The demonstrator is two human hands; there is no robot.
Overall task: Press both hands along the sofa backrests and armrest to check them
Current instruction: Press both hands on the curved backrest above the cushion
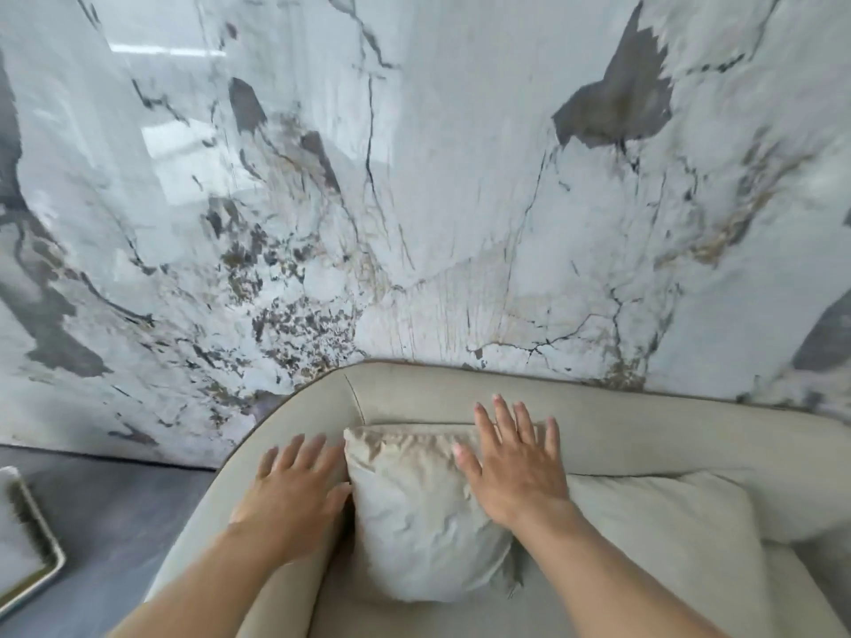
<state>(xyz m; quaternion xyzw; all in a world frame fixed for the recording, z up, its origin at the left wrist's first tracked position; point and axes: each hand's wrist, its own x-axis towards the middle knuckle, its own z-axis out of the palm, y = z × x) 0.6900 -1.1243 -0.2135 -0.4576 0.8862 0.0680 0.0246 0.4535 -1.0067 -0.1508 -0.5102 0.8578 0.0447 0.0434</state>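
Sofa backrest (644,435) runs left to right past our fingers | right hand (515,472) nearer, flat and open on pillow (414,513) | left hand (294,490) open on armrest (285,421)

Your beige sofa (644,435) stands on a dark grey floor (115,508), its curved back against the marble wall. On its seat you have a crumpled throw pillow (414,513) in the corner, with a flatter cushion (667,513) just beside it, touching.
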